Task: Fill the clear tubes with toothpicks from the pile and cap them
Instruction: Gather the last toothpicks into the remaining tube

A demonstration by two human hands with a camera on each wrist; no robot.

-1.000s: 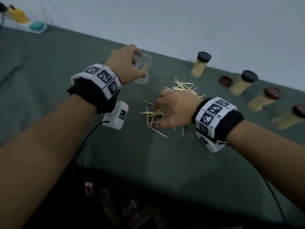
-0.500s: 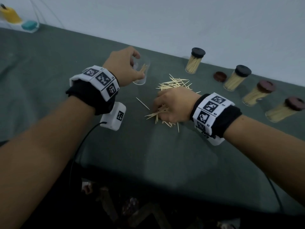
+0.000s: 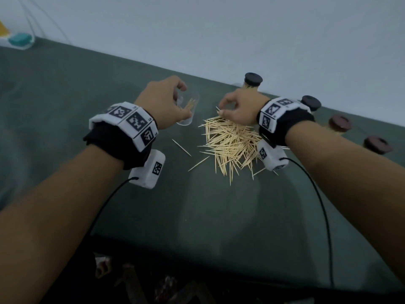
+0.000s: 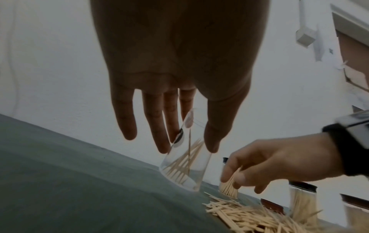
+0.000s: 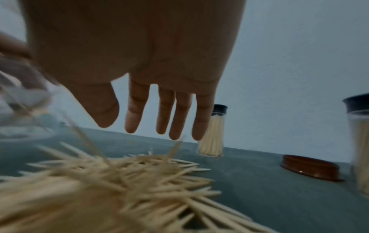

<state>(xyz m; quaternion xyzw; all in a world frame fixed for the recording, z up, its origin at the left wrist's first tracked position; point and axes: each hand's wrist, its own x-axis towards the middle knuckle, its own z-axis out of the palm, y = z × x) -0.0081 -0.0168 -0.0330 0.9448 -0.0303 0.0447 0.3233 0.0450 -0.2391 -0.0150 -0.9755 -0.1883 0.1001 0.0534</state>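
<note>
Left hand [image 3: 163, 102] grip: thumb and fingers curled round the open clear tube [image 3: 188, 110], holding it tilted, base down on the table [image 3: 65, 88]. Left wrist view shows the thumb on one side of the tube wall, fingers on the other, mouth up near the fingertips. Tube has a thin bunch of toothpicks leaning inside, far from full, no cap on it.

Right hand [image 3: 240, 107] grip: in the left wrist view thumb and forefinger seem to pinch a small bundle of toothpicks [image 4: 229, 184], though a capped tube right behind muddles that read. Right wrist view is motion-blurred and shows the fingers hanging fairly straight, so I cannot tell for sure. Hand sits above the far edge of the pile [image 3: 230, 145], just right of the open tube, not touching it.

Pile lies loose on the table between the two wrists, mostly under the right wrist. Two stray toothpicks [image 3: 181, 147] lie apart on its left side.

Beyond the right hand: capped tube [image 3: 253, 81] packed with toothpicks, dark cap, upright. Three more caps show to the right along the table edge; tubes under them mostly hidden by the right arm. Loose brown cap [image 5: 311, 167] lies flat on the table between two filled tubes in the right wrist view.
</note>
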